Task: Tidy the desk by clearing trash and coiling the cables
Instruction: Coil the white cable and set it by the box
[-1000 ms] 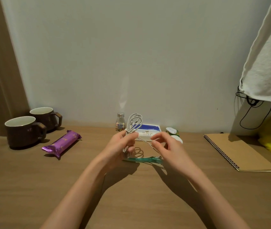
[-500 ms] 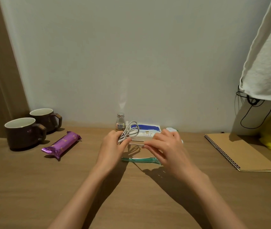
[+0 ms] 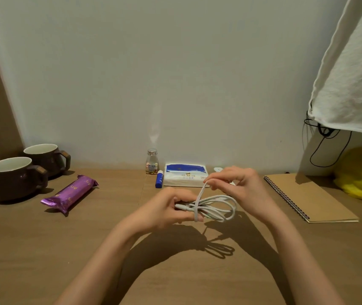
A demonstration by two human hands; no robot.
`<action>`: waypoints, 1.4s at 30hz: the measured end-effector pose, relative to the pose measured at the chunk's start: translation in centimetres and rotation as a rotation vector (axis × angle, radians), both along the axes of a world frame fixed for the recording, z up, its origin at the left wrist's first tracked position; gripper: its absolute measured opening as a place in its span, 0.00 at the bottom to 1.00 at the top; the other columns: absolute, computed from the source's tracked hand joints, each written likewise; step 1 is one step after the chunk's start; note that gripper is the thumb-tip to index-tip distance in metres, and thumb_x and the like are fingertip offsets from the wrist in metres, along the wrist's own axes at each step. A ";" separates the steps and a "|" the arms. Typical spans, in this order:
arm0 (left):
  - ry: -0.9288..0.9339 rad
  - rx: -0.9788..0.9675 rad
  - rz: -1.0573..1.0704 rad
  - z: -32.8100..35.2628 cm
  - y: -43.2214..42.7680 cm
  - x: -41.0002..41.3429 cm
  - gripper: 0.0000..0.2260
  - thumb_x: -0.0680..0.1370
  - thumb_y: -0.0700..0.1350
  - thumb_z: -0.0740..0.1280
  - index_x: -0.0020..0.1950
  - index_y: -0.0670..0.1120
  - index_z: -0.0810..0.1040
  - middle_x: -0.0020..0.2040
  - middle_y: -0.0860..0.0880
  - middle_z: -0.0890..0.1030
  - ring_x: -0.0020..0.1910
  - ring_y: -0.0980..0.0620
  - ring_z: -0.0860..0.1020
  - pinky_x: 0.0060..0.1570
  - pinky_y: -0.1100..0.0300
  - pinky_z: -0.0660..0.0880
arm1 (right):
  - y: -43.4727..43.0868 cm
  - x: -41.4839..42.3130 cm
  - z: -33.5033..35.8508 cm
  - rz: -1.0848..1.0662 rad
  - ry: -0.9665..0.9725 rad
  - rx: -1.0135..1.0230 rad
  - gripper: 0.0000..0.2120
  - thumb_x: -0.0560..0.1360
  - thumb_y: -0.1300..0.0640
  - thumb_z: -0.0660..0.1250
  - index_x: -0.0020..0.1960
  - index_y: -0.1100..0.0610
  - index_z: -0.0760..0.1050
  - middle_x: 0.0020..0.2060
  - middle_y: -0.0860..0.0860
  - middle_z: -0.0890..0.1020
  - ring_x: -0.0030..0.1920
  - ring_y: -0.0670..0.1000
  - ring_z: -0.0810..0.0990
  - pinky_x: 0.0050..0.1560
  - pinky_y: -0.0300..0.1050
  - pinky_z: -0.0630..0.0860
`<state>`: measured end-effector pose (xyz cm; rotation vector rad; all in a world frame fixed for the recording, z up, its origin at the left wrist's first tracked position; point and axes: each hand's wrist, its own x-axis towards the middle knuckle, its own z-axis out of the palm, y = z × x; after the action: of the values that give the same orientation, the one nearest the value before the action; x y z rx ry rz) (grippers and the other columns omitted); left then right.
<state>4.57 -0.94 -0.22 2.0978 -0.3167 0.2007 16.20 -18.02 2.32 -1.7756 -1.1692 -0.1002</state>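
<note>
Both hands have dropped nearer over the wooden surface (image 3: 87,249); the left hand (image 3: 164,211) pinches the coiled thin white cable (image 3: 217,208), the right hand (image 3: 237,183) grips its loose end above.

Behind the right hand (image 3: 239,186) a small white object (image 3: 218,169) shows only a sliver, too little to tell what it is; the left hand (image 3: 164,211) covers the gathered end of the white cable (image 3: 217,208); far right of the right hand, the yellow bag (image 3: 361,172) and hanging white cloth (image 3: 351,73) run off the picture's edge; print on the small bottle (image 3: 152,161) beyond the left hand is unreadable.
</note>
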 end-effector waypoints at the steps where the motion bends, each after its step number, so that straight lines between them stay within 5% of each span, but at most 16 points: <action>1: 0.006 -0.028 -0.015 0.3 -0.1 -0.2 0.10 0.73 0.40 0.70 0.53 0.50 0.82 0.42 0.60 0.81 0.40 0.64 0.76 0.38 0.70 0.71 | -0.2 0.2 0.0 0.030 0.088 -0.005 0.08 0.70 0.54 0.70 0.47 0.54 0.85 0.38 0.50 0.85 0.42 0.47 0.80 0.42 0.38 0.77; 5: -0.059 -0.147 0.044 1.2 0.0 -0.8 0.08 0.75 0.42 0.68 0.51 0.51 0.82 0.35 0.58 0.78 0.32 0.62 0.71 0.31 0.69 0.67 | 0.4 0.5 -0.8 0.061 0.213 -0.038 0.06 0.74 0.58 0.69 0.45 0.56 0.85 0.37 0.56 0.84 0.35 0.47 0.78 0.37 0.40 0.75; 8: -0.111 -0.301 0.259 1.1 1.0 -0.7 0.05 0.77 0.46 0.66 0.44 0.55 0.80 0.31 0.54 0.72 0.31 0.58 0.68 0.28 0.67 0.65 | 1.3 0.2 -1.7 0.006 0.198 -0.053 0.07 0.76 0.58 0.67 0.47 0.53 0.84 0.29 0.49 0.80 0.28 0.41 0.69 0.31 0.34 0.67; 16: -0.078 -0.294 0.585 -1.1 2.4 1.0 0.08 0.79 0.42 0.63 0.46 0.39 0.76 0.29 0.50 0.69 0.27 0.55 0.65 0.23 0.69 0.61 | 3.0 -2.0 -2.8 -0.022 -0.222 -0.336 0.10 0.79 0.52 0.63 0.55 0.48 0.81 0.35 0.37 0.76 0.38 0.41 0.74 0.41 0.38 0.73; 20: -0.144 0.105 0.700 -2.2 3.2 1.2 0.05 0.78 0.44 0.64 0.45 0.45 0.76 0.37 0.52 0.76 0.36 0.54 0.73 0.35 0.60 0.69 | 3.0 -2.4 -2.7 -0.056 -0.527 -0.333 0.09 0.79 0.53 0.63 0.56 0.49 0.80 0.44 0.43 0.80 0.44 0.43 0.74 0.39 0.34 0.66; 23: -0.194 0.369 0.738 -2.7 3.2 1.0 0.04 0.78 0.44 0.63 0.49 0.45 0.76 0.45 0.49 0.78 0.45 0.48 0.76 0.43 0.53 0.72 | 3.1 -2.5 -2.9 -0.070 -0.742 -0.310 0.05 0.74 0.56 0.70 0.50 0.51 0.81 0.41 0.46 0.81 0.41 0.48 0.78 0.38 0.37 0.65; 28: -0.175 0.682 0.666 -2.5 2.0 0.6 0.11 0.79 0.45 0.61 0.61 0.50 0.75 0.57 0.50 0.77 0.54 0.51 0.76 0.51 0.56 0.75 | 4.1 -2.6 -3.3 -0.073 -0.985 -0.340 0.15 0.62 0.56 0.80 0.47 0.50 0.80 0.40 0.47 0.82 0.40 0.49 0.79 0.36 0.41 0.72; 31: -0.197 0.861 0.551 -2.5 1.6 0.8 0.17 0.78 0.45 0.64 0.66 0.56 0.71 0.62 0.53 0.76 0.58 0.52 0.75 0.53 0.59 0.73 | 3.5 -1.9 -2.7 -0.142 -1.043 -0.251 0.13 0.66 0.54 0.78 0.48 0.50 0.80 0.38 0.47 0.82 0.40 0.51 0.78 0.40 0.45 0.72; 33: -0.247 0.823 0.451 -2.6 1.7 1.0 0.18 0.76 0.46 0.68 0.64 0.60 0.74 0.61 0.58 0.78 0.58 0.54 0.76 0.53 0.60 0.74 | 2.7 -1.3 -2.1 -0.167 -0.941 -0.200 0.04 0.72 0.50 0.70 0.46 0.48 0.81 0.37 0.45 0.81 0.39 0.50 0.76 0.41 0.43 0.65; 37: -0.182 0.397 0.220 -1.7 1.3 0.7 0.12 0.73 0.46 0.71 0.54 0.59 0.80 0.49 0.60 0.82 0.49 0.61 0.79 0.45 0.67 0.74 | 0.9 -0.4 -0.5 -0.063 -0.331 -0.163 0.12 0.70 0.42 0.66 0.46 0.46 0.84 0.35 0.39 0.81 0.38 0.43 0.74 0.41 0.38 0.66; 39: -0.109 0.137 0.118 -0.9 0.5 0.4 0.11 0.72 0.44 0.72 0.54 0.54 0.82 0.47 0.56 0.84 0.47 0.58 0.80 0.46 0.63 0.77 | 0.1 -0.2 0.4 0.044 -0.018 -0.160 0.07 0.70 0.50 0.70 0.46 0.50 0.85 0.36 0.43 0.84 0.40 0.45 0.78 0.40 0.37 0.73; 42: -0.071 -0.072 0.081 0.0 -0.3 -0.1 0.12 0.72 0.41 0.71 0.54 0.49 0.82 0.47 0.54 0.85 0.47 0.56 0.81 0.44 0.63 0.77 | -0.3 -0.5 0.7 0.200 0.207 -0.155 0.06 0.73 0.61 0.70 0.47 0.55 0.84 0.37 0.44 0.85 0.42 0.42 0.82 0.40 0.33 0.76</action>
<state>4.42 -1.22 -0.21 2.0368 -0.2634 0.3304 15.71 -18.33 3.03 -1.7440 -1.2219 0.2928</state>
